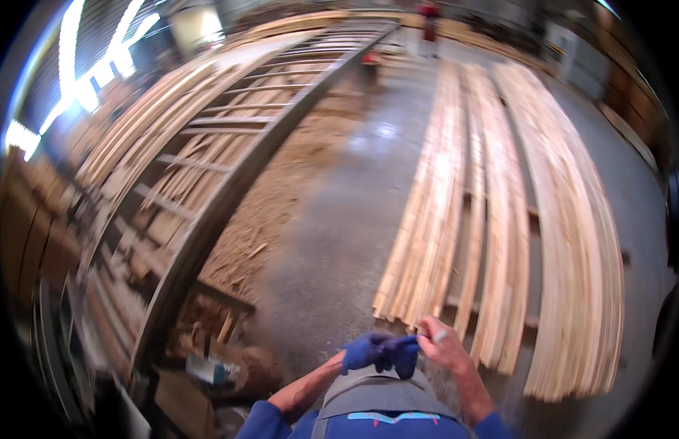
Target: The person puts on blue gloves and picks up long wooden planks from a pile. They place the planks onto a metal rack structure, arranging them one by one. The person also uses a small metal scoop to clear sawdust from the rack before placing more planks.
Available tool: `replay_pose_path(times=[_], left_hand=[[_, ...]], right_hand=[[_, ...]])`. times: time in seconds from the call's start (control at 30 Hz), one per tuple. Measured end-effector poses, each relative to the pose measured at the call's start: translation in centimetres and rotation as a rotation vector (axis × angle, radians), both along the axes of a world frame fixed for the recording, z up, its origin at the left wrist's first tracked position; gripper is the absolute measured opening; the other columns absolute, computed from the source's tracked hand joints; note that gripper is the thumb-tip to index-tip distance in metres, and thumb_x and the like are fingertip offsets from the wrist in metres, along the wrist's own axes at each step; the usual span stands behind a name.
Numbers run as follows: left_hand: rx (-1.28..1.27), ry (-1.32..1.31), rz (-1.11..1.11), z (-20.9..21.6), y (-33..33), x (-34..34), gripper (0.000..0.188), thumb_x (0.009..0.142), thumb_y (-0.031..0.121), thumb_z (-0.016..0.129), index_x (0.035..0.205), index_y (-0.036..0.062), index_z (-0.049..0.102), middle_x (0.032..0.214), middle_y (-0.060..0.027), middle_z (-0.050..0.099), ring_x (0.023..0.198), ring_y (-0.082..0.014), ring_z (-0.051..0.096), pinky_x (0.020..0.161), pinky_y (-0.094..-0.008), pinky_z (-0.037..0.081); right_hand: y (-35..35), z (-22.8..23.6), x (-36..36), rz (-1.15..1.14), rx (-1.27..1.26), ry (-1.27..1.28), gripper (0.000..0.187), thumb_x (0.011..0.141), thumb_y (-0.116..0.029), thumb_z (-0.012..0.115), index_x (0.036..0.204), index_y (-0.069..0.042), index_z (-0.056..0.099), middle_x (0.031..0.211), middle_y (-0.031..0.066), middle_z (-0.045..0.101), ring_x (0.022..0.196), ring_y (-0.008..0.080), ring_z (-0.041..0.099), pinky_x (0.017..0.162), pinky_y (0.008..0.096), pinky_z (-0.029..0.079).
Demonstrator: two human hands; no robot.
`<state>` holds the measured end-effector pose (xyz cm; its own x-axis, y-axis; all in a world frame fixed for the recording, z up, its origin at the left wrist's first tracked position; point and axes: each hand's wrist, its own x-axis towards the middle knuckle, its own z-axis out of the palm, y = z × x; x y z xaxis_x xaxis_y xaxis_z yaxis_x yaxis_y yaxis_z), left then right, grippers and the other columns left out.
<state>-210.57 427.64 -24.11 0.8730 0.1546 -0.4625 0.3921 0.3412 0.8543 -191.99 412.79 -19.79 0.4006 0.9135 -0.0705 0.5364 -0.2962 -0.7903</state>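
Note:
My left hand (364, 350) wears a blue work glove and is in front of my waist, its fingers curled in against a second blue glove (404, 354). My right hand (440, 343) is bare, with a pale band around one finger. Its thumb and fingers pinch the edge of that loose glove. Where the left fingers end and the loose glove begins is blurred. Just beyond my hands lie the near ends of long, pale wooden boards (420, 241).
To the right lie more rows of long boards (566, 241) on crosspieces. A long metal roller frame (237, 175) slants away at the left, with wood chips (274, 197) beside it. A log (255, 373) sits at lower left. Far off stands a person in red (429, 22).

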Motion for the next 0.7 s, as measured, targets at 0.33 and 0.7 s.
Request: replay_pose_path(times=[0.33,0.7], left_hand=[[-0.035,-0.179,0.066,-0.5,0.0,0.9,0.042,0.099,0.047,0.056,0.093,0.0064,0.066,0.071,-0.003,0.065,0.058,-0.011,0.06,0.051,-0.0259,0.049],[0.057,-0.299,0.356,-3.2,2.7,1.9,0.036,0.099,0.04,0.059,0.108,0.0063,0.069,0.084,-0.0032,0.067,0.071,-0.01,0.059,0.062,-0.0276,0.051]], right_hand=[[3.7,1.9,-4.2,-0.088,0.344,-0.028,0.017,0.083,-0.002,0.066,0.099,-0.002,0.059,0.077,0.0091,0.06,0.069,0.0231,0.061,0.063,0.0341,0.05],[3.5,3.1,-5.6,0.113,-0.119,-0.123,0.055,0.086,-0.038,0.074,0.118,0.0,0.051,0.094,0.0239,0.068,0.088,0.0409,0.068,0.079,0.0454,0.053]])
